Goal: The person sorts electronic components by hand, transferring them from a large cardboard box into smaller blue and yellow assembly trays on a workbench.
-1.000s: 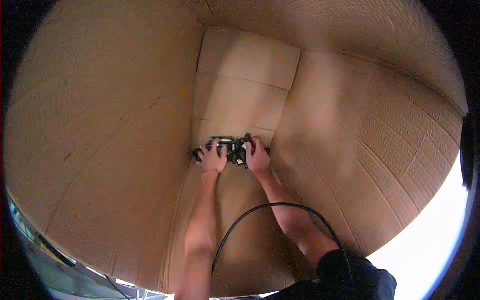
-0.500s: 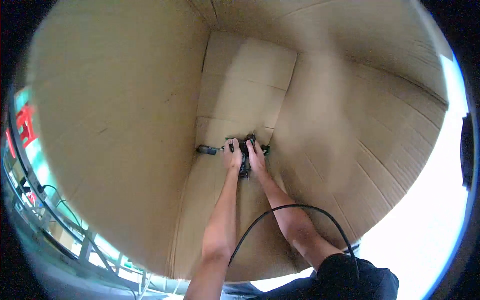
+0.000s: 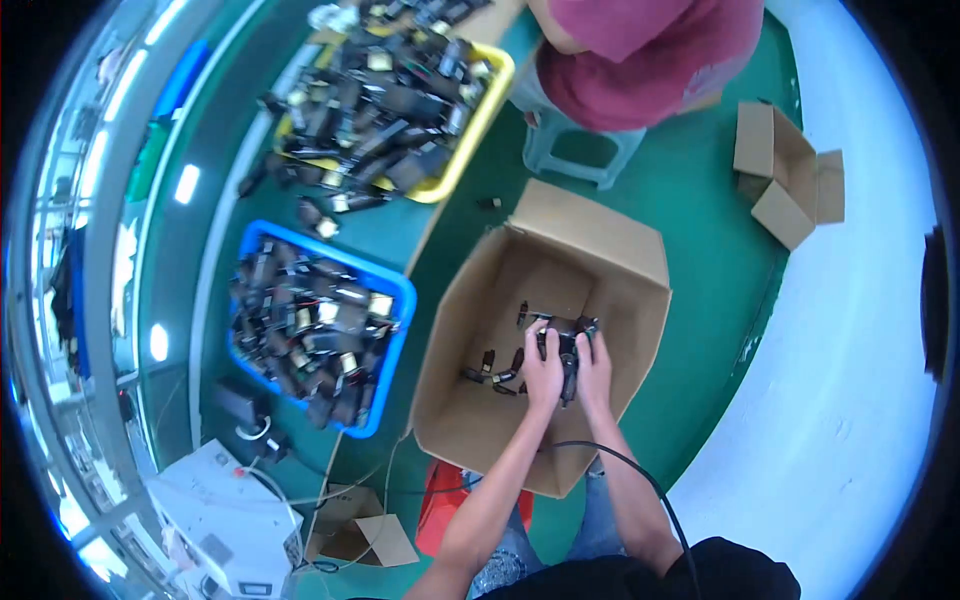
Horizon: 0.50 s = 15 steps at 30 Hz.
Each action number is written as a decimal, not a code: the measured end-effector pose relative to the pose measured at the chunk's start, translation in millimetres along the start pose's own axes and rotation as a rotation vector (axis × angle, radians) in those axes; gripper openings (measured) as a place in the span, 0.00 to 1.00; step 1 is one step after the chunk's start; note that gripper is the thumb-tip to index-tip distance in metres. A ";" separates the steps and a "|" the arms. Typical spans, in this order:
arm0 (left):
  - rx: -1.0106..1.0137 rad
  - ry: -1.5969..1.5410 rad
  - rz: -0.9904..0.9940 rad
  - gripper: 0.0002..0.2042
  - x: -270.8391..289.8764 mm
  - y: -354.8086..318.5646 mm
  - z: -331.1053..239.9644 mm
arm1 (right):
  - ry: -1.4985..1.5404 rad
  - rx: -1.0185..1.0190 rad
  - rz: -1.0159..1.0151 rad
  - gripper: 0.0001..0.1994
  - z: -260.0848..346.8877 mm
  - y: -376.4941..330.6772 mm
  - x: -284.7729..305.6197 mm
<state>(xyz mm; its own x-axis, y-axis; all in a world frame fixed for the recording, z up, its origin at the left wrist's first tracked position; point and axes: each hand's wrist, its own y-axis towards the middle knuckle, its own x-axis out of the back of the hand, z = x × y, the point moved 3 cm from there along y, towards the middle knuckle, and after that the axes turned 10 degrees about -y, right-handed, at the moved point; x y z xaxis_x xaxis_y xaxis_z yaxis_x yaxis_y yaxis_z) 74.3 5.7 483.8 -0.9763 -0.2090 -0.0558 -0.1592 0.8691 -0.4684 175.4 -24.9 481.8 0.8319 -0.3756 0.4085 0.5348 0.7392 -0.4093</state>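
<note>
My left hand (image 3: 543, 372) and my right hand (image 3: 594, 374) are side by side over the cardboard box (image 3: 470, 440), fingers curled. Between them they grip a bunch of small black parts (image 3: 569, 352), some of it hanging below the palms. What each part is cannot be made out. Loose black parts (image 3: 490, 377) lie in the box left of my left hand. A black cable (image 3: 630, 460) arches across my right forearm.
Left of the box, a bench carries a blue tray (image 3: 405, 310) and a yellow tray (image 3: 485, 125), both heaped with black parts. A person in a maroon top (image 3: 650, 70) sits beyond. A white machine (image 3: 225, 520) and an open carton (image 3: 785, 170) stand farther off.
The view has risen from deep inside the box, so the bench, trays and floor now show. My hands still grip black parts, and the bunch looks larger.
</note>
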 end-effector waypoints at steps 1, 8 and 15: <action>-0.022 -0.104 0.016 0.17 -8.7 -8.0 -41.0 | -0.077 0.107 -0.013 0.19 51.4 -5.2 17.3; -0.322 -0.482 0.006 0.18 11.5 21.3 -285.9 | 0.024 0.608 0.026 0.21 315.0 -12.7 -1.7; -0.523 -0.722 -0.033 0.19 109.7 163.6 -393.0 | -0.061 0.858 0.082 0.27 456.8 10.4 -147.2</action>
<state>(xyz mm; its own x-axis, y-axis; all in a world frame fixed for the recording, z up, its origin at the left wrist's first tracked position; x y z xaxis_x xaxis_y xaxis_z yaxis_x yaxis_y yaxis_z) -116.3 301.2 747.6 -0.6679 -0.3158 -0.6739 -0.4044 0.9142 -0.0275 -9.2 293.4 790.1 0.8405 -0.2901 0.4576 0.1561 0.9384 0.3082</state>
